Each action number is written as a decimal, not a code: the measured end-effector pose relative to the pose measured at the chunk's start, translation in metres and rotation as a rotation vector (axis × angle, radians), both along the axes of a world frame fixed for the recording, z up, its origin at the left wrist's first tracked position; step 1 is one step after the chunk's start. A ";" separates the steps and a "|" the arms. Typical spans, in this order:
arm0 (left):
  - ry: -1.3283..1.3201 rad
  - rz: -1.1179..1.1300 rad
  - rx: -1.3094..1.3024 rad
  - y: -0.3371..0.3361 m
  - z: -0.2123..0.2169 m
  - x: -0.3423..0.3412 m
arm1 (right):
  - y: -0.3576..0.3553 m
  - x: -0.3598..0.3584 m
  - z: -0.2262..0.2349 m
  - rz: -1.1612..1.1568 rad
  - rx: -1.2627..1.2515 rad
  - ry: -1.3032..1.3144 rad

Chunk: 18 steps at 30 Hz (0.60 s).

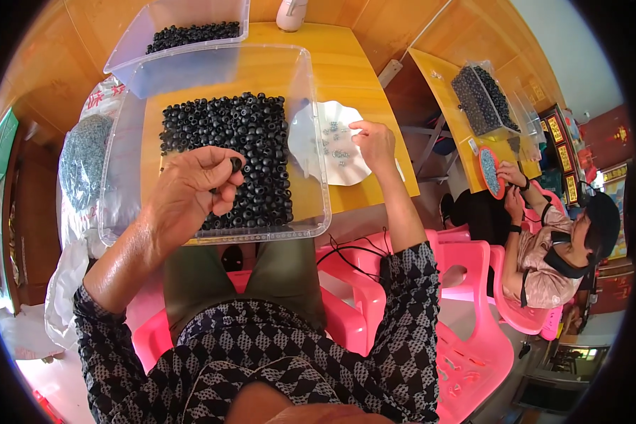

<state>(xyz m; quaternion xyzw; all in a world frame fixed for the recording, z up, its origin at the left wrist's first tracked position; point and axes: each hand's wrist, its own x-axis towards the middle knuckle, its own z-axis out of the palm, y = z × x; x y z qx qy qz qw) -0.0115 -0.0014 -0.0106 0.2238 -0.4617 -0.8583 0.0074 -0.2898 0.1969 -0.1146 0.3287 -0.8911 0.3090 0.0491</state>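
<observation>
Between the thumb and fingers of my left hand (185, 182) is a small black ring-shaped piece (235, 165), held over a clear plastic bin (320, 185). Many like black pieces (226, 127), round with a hole, cover much of the bin's bottom. My right hand (377, 147) is over the right edge of a white scalloped plate (349, 173), thumb and forefinger brought close together. Whatever they pinch is too small to make out. Tiny grey-green parts (340, 157) lie scattered on the plate, left of my right fingertips.
Behind stands another clear bin (131, 55) of black pieces, near a pinkish bottle (291, 15). A bag of greyish small parts (85, 164) sits left. To the right, a seated person (544, 261) handles a red-rimmed tray (489, 173); pink chairs (473, 283) stand between us.
</observation>
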 end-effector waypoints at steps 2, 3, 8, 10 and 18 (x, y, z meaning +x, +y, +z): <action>-0.006 0.008 -0.001 -0.001 0.000 0.000 | -0.009 -0.007 -0.011 0.037 0.037 0.098; -0.006 0.003 0.011 -0.001 0.000 0.000 | -0.013 -0.010 -0.016 0.061 0.057 0.171; 0.025 -0.016 0.098 -0.001 0.004 0.001 | -0.020 -0.020 -0.025 0.174 0.070 0.297; 0.028 0.005 0.086 -0.001 0.002 0.003 | -0.020 -0.019 -0.026 0.175 0.139 0.345; 0.097 -0.025 0.077 0.001 0.001 0.005 | -0.004 -0.009 -0.020 0.124 0.081 0.256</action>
